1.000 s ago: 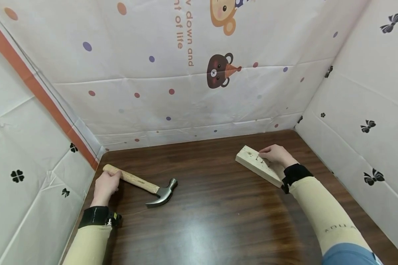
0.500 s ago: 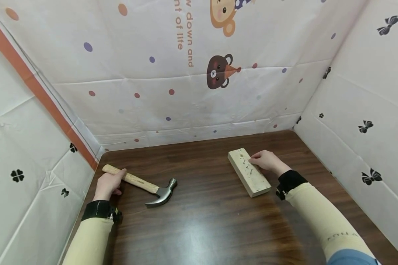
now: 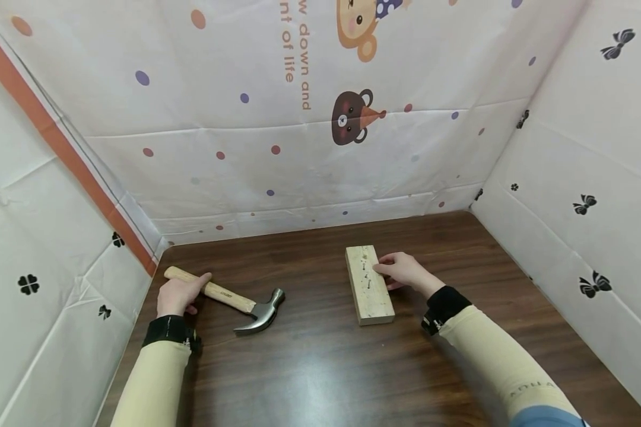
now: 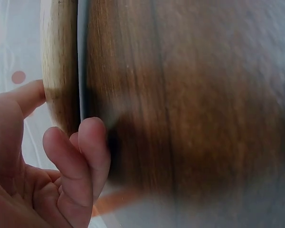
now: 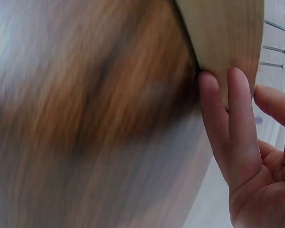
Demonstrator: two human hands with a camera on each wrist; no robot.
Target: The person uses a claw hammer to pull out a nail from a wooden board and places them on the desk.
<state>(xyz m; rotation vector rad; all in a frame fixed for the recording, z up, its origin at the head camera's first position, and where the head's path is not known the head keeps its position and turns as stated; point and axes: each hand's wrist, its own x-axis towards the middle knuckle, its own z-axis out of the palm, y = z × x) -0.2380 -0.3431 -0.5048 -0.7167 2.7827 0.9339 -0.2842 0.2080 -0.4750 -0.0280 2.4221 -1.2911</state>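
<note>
A claw hammer with a pale wooden handle and steel head lies on the left of the table, its head pointing right. My left hand pinches the handle near its butt end. In the left wrist view the thumb meets one side of the handle, and curled fingers show by its other side. Toward the right, a pale wooden block lies lengthwise. Several nails stick up from its top. My right hand holds the block's right edge, thumb at the top edge, fingers against the side face.
Both objects rest on a dark brown wooden table. Behind it hangs a white sheet printed with dots and bears. White patterned sheets also flank the table at left and right. Bare tabletop lies between the hammer and the block.
The wooden block has slid left and turned to point more straight ahead, with my right hand moving along. My left hand has shifted slightly right along the handle; the hammer stays put.
</note>
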